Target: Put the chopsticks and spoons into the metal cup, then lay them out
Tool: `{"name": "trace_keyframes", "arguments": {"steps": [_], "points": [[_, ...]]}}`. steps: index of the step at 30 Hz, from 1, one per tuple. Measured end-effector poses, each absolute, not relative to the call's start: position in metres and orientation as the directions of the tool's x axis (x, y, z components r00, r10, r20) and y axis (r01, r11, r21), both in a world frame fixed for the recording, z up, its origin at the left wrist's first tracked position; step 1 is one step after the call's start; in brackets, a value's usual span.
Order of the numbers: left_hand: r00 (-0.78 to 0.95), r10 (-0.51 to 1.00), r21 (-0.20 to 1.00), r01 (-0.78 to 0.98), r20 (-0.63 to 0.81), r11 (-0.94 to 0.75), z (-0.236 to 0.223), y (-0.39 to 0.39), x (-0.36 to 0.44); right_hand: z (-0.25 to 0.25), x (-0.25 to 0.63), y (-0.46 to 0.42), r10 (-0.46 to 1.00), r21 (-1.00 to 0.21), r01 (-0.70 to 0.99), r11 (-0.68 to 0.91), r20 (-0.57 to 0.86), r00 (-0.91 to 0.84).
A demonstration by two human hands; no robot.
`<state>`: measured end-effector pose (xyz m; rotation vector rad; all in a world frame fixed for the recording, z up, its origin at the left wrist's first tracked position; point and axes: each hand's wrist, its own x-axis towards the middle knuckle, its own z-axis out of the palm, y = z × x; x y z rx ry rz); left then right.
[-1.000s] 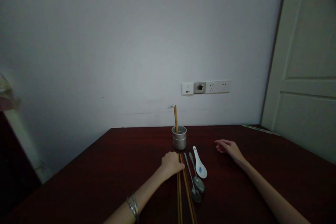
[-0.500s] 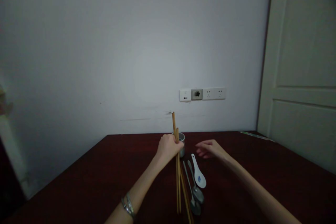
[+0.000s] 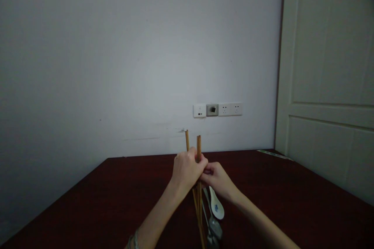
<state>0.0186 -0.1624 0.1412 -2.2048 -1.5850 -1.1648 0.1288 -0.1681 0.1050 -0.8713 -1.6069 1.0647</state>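
My left hand (image 3: pixel 188 167) is closed around wooden chopsticks (image 3: pixel 199 146) whose upper ends rise above the fingers. Another pair of chopstick ends (image 3: pixel 187 141) sticks up behind the same hand. My right hand (image 3: pixel 216 177) meets the left one, its curled fingers pinching at the chopsticks just below the left thumb; its fingertips are partly hidden. Under the hands, more chopsticks (image 3: pixel 202 237) lie on the table beside two metal spoons (image 3: pixel 215 227). A white ceramic spoon (image 3: pixel 217 207) with a blue mark lies to their right. The metal cup is hidden behind my hands.
The dark red table (image 3: pixel 117 198) reaches back to a pale wall (image 3: pixel 146 66). Wall sockets (image 3: pixel 230 109) sit above its far edge. A flat strip (image 3: pixel 274 155) lies at the back right corner, near a white door (image 3: pixel 324 66).
My right hand has moved left and in to the chopsticks at my left hand. The cup has gone out of sight behind the hands. The view has turned slightly right.
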Motion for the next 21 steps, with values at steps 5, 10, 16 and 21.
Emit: {"name": "trace_keyframes", "arguments": {"steps": [5, 10, 16, 21], "points": [[0.185, 0.685, 0.417, 0.673, 0.704, -0.610, 0.151, -0.173, 0.012, 0.115, 0.142, -0.174, 0.845, -0.916, 0.012, 0.400, 0.364, -0.392], [0.236, 0.778, 0.758, 0.186, 0.583, -0.625, 0.160, -0.177, 0.002, 0.124, 0.150, -0.178, 0.811, -0.920, -0.004, 0.391, 0.347, -0.471], [0.347, 0.833, 0.899, -0.081, 0.431, -0.431, 0.166, -0.176, -0.003, 0.124, 0.146, -0.180, 0.796, -0.924, 0.011, 0.383, 0.324, -0.512], [0.343, 0.833, 0.897, -0.077, 0.433, -0.435, 0.171, -0.179, -0.005, 0.118, 0.144, -0.178, 0.794, -0.937, -0.009, 0.350, 0.302, -0.528]]}}
